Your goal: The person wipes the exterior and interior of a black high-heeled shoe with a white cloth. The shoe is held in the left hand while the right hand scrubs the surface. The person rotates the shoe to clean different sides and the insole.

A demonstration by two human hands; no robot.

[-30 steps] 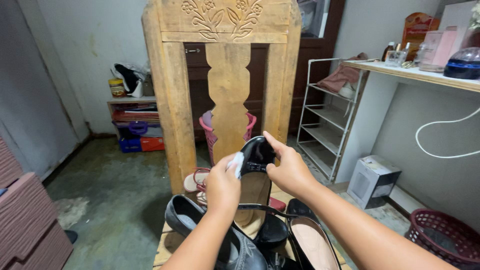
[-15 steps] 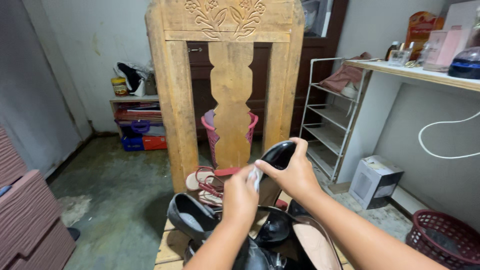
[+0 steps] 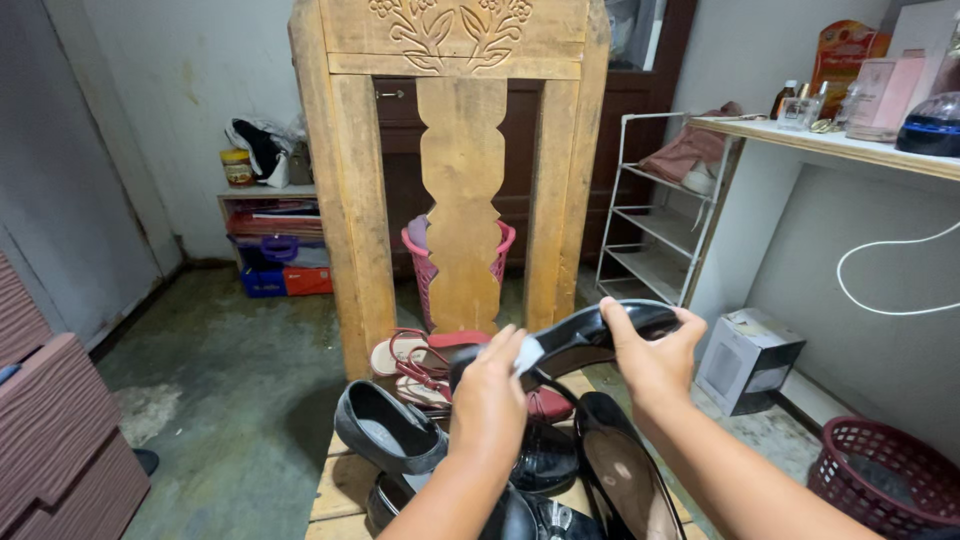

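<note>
Currently the right hand (image 3: 655, 350) is gripping a glossy black shoe (image 3: 590, 335) at its toe end, fingers curled over the top, holding it roughly level in the air above the shoe pile. The left hand (image 3: 490, 390) is closing on a small white cloth (image 3: 527, 352), pressing it against the shoe's side near the heel end, at about 9 o'clock from the right hand.

Below, more footwear is lying on a wooden slatted tabletop (image 3: 340, 490): a black flat (image 3: 385, 428) at 8 o'clock of the hands, a black shoe with a tan insole (image 3: 620, 480) at 5 o'clock, red strappy sandals (image 3: 420, 360) at 10 o'clock. A carved wooden chair back (image 3: 460, 150) is standing at 12 o'clock, with a pink basket (image 3: 415, 255) behind it.

Judgement on doing the wiping well: the right hand's hold looks firm enough to steady the shoe against the cloth's pressure; keeping that end still while the cloth is travelling along the glossy surface should avoid smears. Turning the shoe gradually would be exposing the far side, which is hidden from this view. Lifted well above the pile, the shoe is staying out of contact with the others.
</note>
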